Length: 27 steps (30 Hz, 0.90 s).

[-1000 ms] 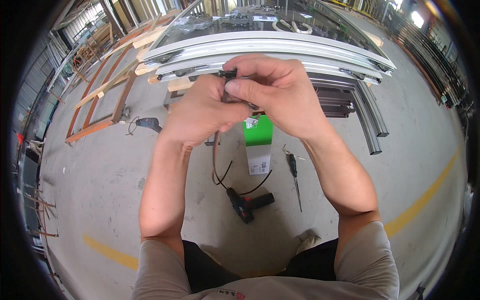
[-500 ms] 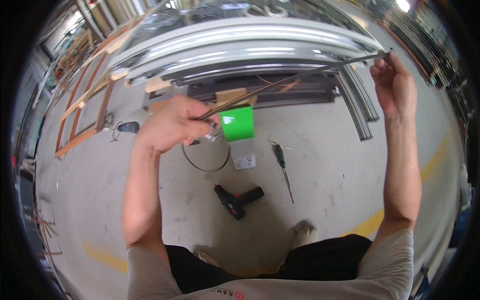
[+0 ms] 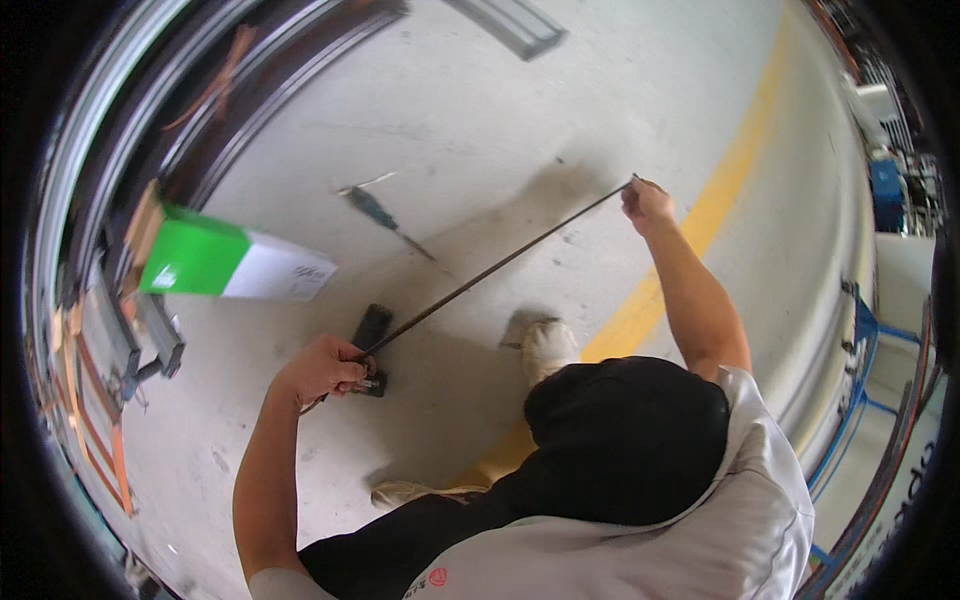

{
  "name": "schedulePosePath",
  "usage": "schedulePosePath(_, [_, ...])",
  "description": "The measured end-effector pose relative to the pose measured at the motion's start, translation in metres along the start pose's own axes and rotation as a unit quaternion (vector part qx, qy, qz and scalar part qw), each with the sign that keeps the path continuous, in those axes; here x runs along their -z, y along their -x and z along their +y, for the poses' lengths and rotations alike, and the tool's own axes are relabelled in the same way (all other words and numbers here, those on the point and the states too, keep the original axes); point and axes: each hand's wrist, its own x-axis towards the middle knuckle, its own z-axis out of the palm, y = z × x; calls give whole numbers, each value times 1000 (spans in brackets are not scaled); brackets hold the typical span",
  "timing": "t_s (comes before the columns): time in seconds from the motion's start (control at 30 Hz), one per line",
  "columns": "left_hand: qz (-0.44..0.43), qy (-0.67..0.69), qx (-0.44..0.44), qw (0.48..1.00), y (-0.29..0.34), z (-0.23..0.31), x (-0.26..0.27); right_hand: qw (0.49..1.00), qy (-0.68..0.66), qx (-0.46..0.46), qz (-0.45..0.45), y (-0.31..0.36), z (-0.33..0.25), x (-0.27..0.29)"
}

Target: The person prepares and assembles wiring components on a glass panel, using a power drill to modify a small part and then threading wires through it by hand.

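Observation:
A long, thin dark strip (image 3: pixel 498 264) is stretched between my two hands and slopes up to the right. My left hand (image 3: pixel 322 370) is closed around its lower end, with a short bit of it showing below the fist. Out to the right, the fingers of my right hand (image 3: pixel 651 206) pinch the upper end. Below my left hand, on the floor, lies a black cordless drill (image 3: pixel 374 326), partly hidden by that hand and the strip. A screwdriver (image 3: pixel 374 208) with a dark green handle lies farther off, left of the strip.
A green and white box (image 3: pixel 240 258) stands at the left, near several long metal profiles (image 3: pixel 270 85). Another profile end (image 3: pixel 525 38) shows at the top. A yellow floor line (image 3: pixel 728 190) runs past my right arm. Blue-framed racking (image 3: pixel 860 390) is at the right edge.
My view and body have turned to the right, so the box and profiles now sit at the left. Both hands have come lower with the strip, which stays held at both ends.

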Motion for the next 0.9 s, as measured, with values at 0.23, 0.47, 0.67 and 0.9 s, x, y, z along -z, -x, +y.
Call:
schedulePosePath(0.23, [-96,76,22,992,-102,10,-36,985,25,47,167,-62,-14,82])
schedulePosePath(0.47, [-82,52,74,993,-132,0,-42,946,214,98,222,-75,-6,114])
schedulePosePath(0.67, [-80,53,99,991,-120,-12,-25,901,336,101,256,-73,-6,122])
schedulePosePath(0.9, [-68,124,94,986,-117,-18,-26,830,424,302,202,4,-5,56])
